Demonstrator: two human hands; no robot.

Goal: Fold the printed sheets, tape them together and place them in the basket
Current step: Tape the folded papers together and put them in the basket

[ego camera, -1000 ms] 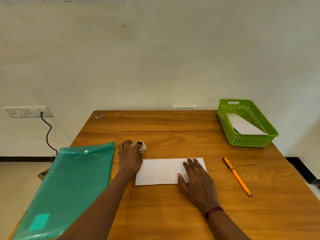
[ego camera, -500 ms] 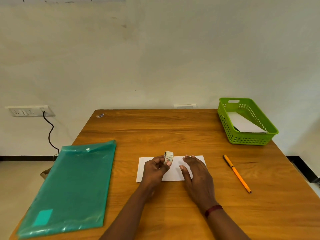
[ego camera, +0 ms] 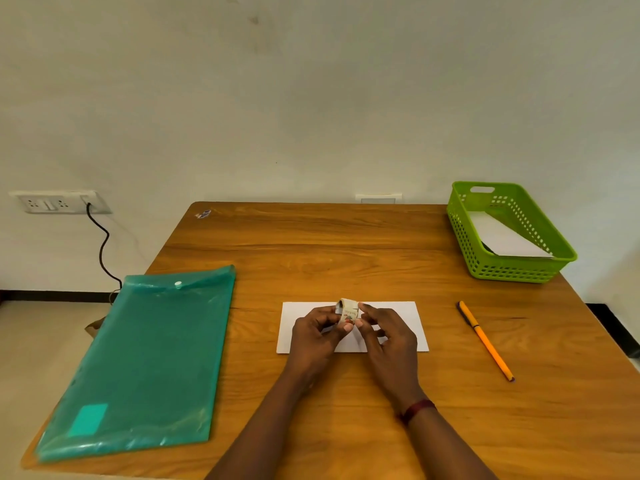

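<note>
Tabletop [ego camera: 346, 251], wooden, by pale wall [ego camera: 311, 98]; teal folder [ego camera: 149, 358] lower left, green basket [ego camera: 512, 271] (paper [ego camera: 502, 237] inside) upper right; left hand [ego camera: 311, 337] and right hand [ego camera: 391, 334] pinch tape roll [ego camera: 348, 308].

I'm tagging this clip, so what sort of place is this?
Probably a home or office desk for paperwork: a wooden table with a green folder, a pen and a basket of paper.
</note>
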